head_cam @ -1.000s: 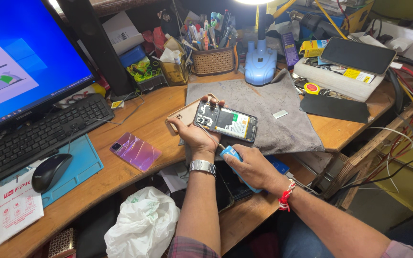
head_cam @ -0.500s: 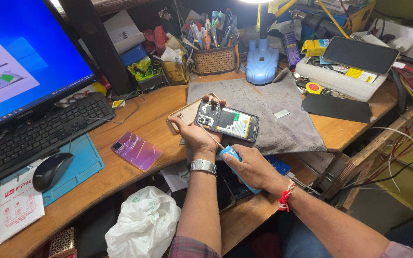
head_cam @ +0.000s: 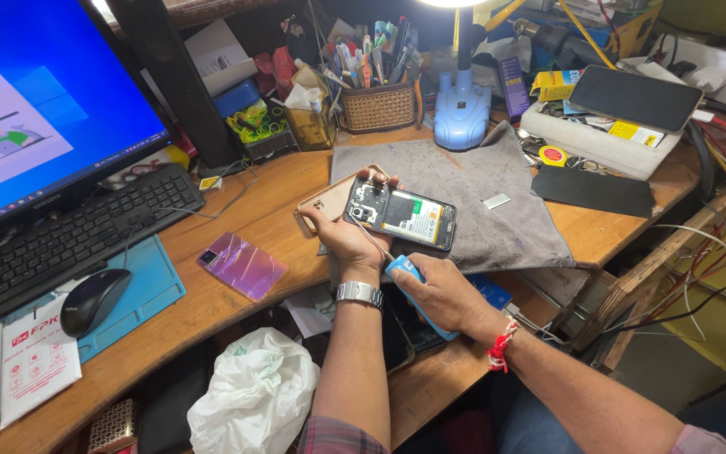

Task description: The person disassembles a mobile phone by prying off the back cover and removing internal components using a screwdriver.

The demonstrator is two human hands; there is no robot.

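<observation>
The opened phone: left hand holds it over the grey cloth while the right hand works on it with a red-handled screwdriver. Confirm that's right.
Not quite. The handle is blue, not red. The head view shows the left hand holding the opened phone over the grey cloth while the right hand grips the blue-handled screwdriver.

A black keyboard [head_cam: 69,244] and mouse [head_cam: 94,300] sit below the blue monitor [head_cam: 35,126]. A woven basket [head_cam: 378,105] of pens stands beside a blue lamp [head_cam: 462,118]

Wooden table [head_cam: 262,193], worn edge, cluttered. Lit monitor [head_cam: 35,118] at left above black keyboard [head_cam: 69,244]. Blue desk lamp [head_cam: 461,113] shines from the rear onto a grey cloth mat [head_cam: 497,210]. Yellow-green wall [head_cam: 716,17] at right.
</observation>
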